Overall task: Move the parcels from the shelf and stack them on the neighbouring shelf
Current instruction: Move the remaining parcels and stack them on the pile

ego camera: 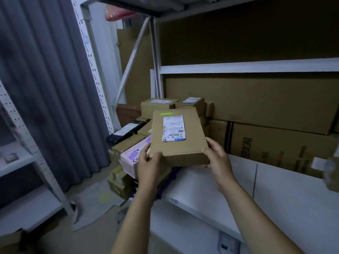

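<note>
A flat brown cardboard parcel [190, 142] with a white shipping label and a green sticker is held in the middle of the view. My left hand [149, 166] grips its near left corner, thumb on top. My right hand [218, 158] grips its near right corner. The parcel hovers over a pile of parcels: a pink box [131, 158], a black box [126, 132], and several brown boxes [157, 106]. A white shelf board [275, 191] lies to the right, under my right arm.
Large flat cardboard cartons [275, 143] stand along the back of the white shelf. A perforated shelf upright [93, 68] and a grey curtain [45, 88] are on the left. Another white rack [22, 162] stands at far left. A blurred box [330, 173] sits at the right edge.
</note>
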